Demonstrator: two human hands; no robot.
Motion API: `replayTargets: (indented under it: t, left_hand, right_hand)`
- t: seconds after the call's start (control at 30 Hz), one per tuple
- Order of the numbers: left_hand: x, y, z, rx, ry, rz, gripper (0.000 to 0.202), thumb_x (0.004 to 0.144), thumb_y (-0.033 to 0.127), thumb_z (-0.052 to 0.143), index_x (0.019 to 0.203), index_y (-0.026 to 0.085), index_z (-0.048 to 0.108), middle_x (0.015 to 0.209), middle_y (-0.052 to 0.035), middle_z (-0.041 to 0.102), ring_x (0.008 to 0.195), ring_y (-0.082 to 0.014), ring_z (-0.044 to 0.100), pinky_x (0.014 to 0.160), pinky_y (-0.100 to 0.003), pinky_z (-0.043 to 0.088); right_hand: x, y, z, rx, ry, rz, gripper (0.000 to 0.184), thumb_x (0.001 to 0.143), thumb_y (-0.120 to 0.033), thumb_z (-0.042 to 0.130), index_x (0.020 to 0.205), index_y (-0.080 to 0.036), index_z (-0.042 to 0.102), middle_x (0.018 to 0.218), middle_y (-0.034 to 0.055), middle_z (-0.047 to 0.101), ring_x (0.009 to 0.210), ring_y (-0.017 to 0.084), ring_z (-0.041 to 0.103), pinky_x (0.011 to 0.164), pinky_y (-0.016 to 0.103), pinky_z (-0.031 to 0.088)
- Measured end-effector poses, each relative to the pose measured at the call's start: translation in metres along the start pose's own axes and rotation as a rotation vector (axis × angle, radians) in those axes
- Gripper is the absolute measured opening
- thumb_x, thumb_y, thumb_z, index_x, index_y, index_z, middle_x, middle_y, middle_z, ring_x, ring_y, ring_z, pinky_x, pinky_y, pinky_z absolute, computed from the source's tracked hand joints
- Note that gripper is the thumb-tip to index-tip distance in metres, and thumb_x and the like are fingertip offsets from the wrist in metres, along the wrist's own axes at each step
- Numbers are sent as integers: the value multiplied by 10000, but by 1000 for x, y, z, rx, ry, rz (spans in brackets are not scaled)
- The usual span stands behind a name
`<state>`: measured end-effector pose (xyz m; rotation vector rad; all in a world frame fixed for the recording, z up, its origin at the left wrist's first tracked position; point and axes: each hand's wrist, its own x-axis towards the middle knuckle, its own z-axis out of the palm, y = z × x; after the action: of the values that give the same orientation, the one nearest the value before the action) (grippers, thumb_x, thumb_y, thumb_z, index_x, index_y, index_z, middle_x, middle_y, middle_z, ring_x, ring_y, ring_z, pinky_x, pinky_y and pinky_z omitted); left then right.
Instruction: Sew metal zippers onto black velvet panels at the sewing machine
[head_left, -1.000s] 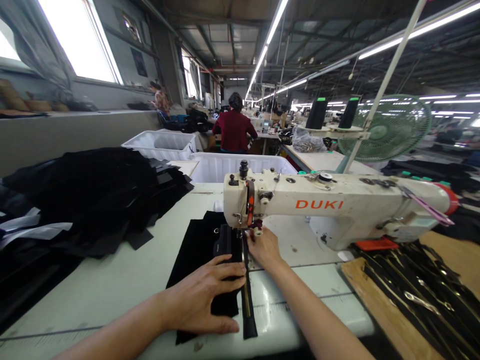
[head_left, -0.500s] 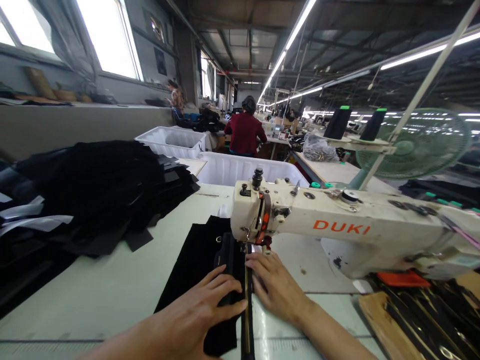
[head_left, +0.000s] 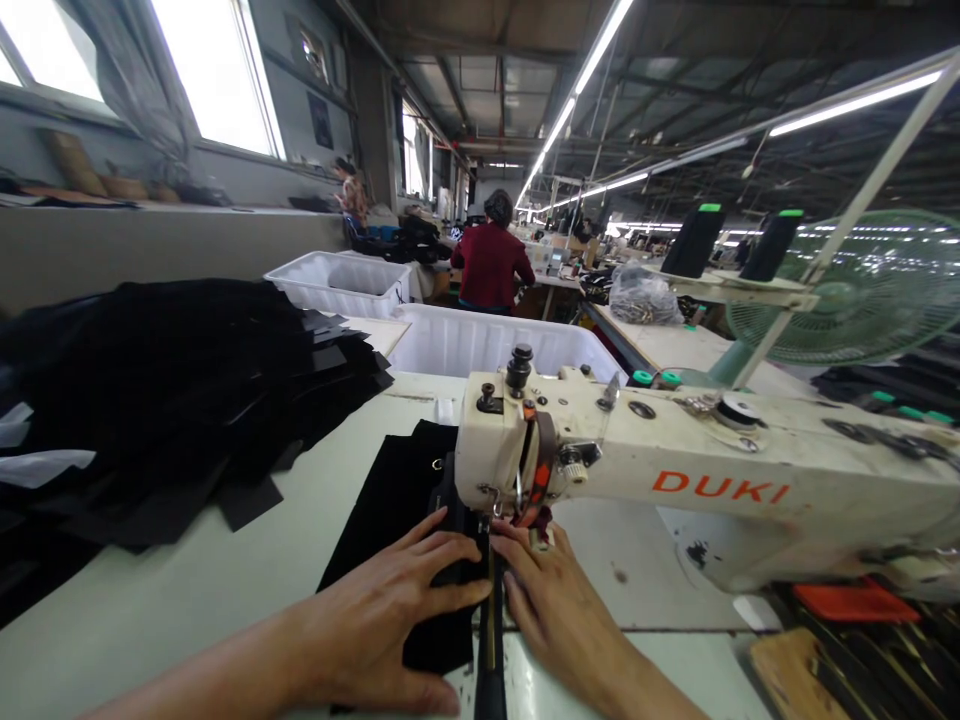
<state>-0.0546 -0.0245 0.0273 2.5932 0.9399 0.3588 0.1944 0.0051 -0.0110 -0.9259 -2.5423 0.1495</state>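
Note:
A black fabric piece (head_left: 367,530) lies under the head of a white sewing machine (head_left: 637,450). A black strip with a gold-coloured line (head_left: 491,620), which looks like zipper tape, runs along its right side to the needle area. My left hand (head_left: 397,600) rests on the fabric, fingers spread, the index and middle fingertips beside the strip. On the strip's other side my right hand (head_left: 559,595) lies with its fingers stretched out, fingertips at the strip just in front of the presser foot. The machine head and my fingers hide the stitching point. A small metal ring (head_left: 437,464) shows on the fabric.
A large pile of black pieces (head_left: 172,390) covers the table's left. White plastic bins (head_left: 495,340) stand behind the machine. At right are thread cones (head_left: 694,243), a green fan (head_left: 832,300) and a wooden board (head_left: 787,670). A co-worker (head_left: 491,255) sits further ahead.
The black fabric and strip have shifted slightly forward under the machine head, both hands staying on them. The view has moved a little closer to the machine.

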Motion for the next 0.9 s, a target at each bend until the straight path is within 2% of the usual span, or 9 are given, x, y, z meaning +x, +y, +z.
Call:
replayTargets:
  t: [0.13,0.3,0.5,0.7,0.9]
  left_hand:
    - [5,-8,1,46,37,4,752,816,569,703,1475,340,422,1436,-86,480,1344,-333,440,1191,-543,157]
    - [5,1,1,11,76,49,698,833,480,710,1454,295,450,1338,-70,570,1223,-283,554,1197,-463,218]
    - [8,-1,-2,96,136,48,676,821,488,713,1421,261,498,1352,-88,579,1236,-295,555,1167,-442,298]
    - [11,-15,3,135,143,26,695,824,527,696,1430,254,494,1416,-112,531,1310,-319,493,1165,-484,290]
    - [10,-20,6,130,139,11,705,835,550,678,1447,263,475,1447,-99,503,1334,-319,466,1175,-481,270]
  right_hand:
    - [-1,-3,-8,85,39,-36,388,888,-85,478,1233,-249,546,1215,68,638,1173,241,569,1125,541,325]
    - [0,-7,-17,173,-20,-64,320,864,-90,519,1113,-271,604,1108,11,669,1107,200,591,1128,460,340]
    - [1,-7,-11,136,36,-40,442,838,-56,500,1222,-261,581,1167,35,666,1113,230,594,1098,501,386]
    - [-1,-3,-1,36,72,-21,491,841,-71,482,1308,-218,522,1264,94,642,1179,266,588,1105,553,381]
    - [-1,-1,2,7,46,-20,500,863,-76,448,1346,-201,476,1316,115,613,1204,247,585,1131,545,359]
